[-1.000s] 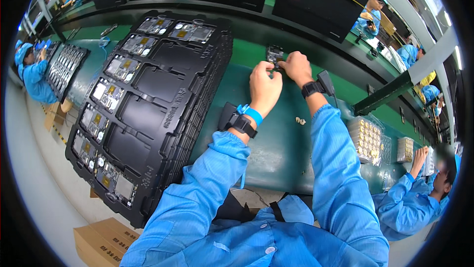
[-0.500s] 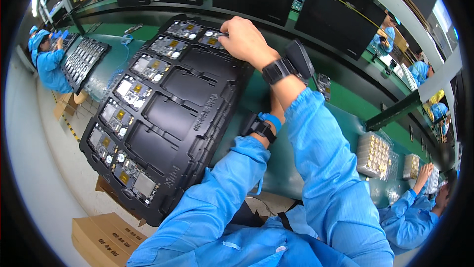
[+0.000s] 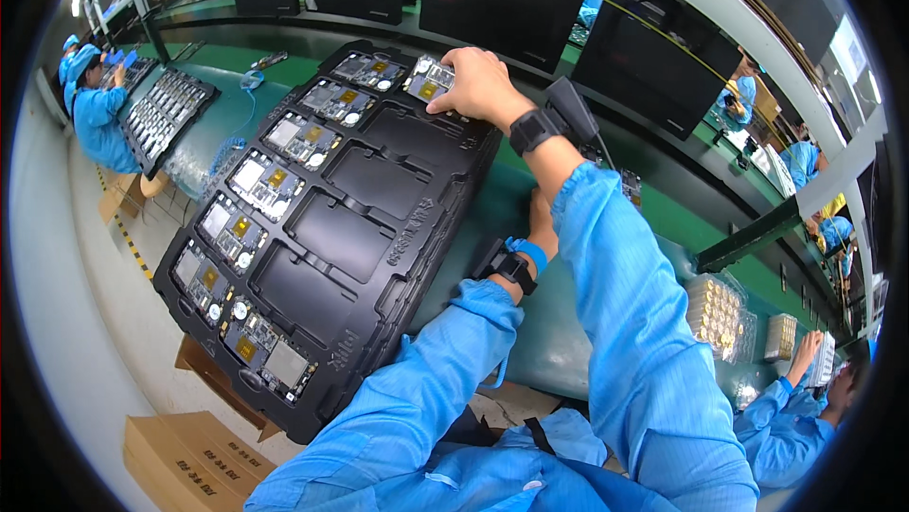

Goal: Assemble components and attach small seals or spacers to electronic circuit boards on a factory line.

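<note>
A large black plastic tray [image 3: 346, 228] lies slanted on the bench with circuit boards [image 3: 229, 228] along its left column; several wide pockets beside them hold nothing. At the tray's far end my right hand [image 3: 480, 86] has its thumb and fingers closed around the edges of a circuit board [image 3: 431, 82], which sits tilted above the top right pocket. My left hand [image 3: 543, 220] reaches forward beneath my right forearm; its fingers are hidden behind that arm. Another circuit board [image 3: 631, 186] shows just right of my right forearm, partly covered.
Black panels [image 3: 502, 1] stand along the far side of the green bench [image 3: 559, 342]. To the right is a clear plastic tray of round gold parts [image 3: 715, 313]. Co-workers in blue sit at left and right. A cardboard box [image 3: 194, 460] stands on the floor at lower left.
My right hand has taken hold of the circuit board at the tray's far right and raised it a little out of its pocket. The view has shifted slightly.
</note>
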Demonstrator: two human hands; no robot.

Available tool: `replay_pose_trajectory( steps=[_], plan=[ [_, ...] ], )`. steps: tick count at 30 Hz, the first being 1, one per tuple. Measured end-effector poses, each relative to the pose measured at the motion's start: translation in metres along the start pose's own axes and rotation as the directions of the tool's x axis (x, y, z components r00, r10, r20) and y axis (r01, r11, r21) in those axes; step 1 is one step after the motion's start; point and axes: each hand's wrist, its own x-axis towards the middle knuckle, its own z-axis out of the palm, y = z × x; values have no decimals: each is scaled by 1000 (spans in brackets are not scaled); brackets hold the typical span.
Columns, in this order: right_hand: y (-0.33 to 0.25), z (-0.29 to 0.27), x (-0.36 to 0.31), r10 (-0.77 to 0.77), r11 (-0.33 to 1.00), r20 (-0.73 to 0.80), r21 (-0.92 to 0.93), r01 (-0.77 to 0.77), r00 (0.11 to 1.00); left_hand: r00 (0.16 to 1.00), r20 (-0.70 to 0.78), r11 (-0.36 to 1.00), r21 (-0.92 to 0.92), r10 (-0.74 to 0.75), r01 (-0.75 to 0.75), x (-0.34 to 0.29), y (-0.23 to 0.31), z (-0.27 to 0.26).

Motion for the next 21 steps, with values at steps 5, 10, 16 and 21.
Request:
replay_pose_trajectory(
  steps=[5,10,16,21],
  plan=[
    [29,-41,-58,25,791,-281,592,153,959,996,-9,994,-72,-85,84,1,58,15],
    [80,-87,-203,309,481,-220,876,48,925,994,0,930,-354,108,-101,-14,112,20],
    [124,-127,-374,488,733,-30,558,-390,873,474,825,787,-59,-309,615,-17,137,18],
    [130,-138,-436,657,663,-170,594,-456,734,374,865,875,137,-334,464,-51,130,53]
  ],
)
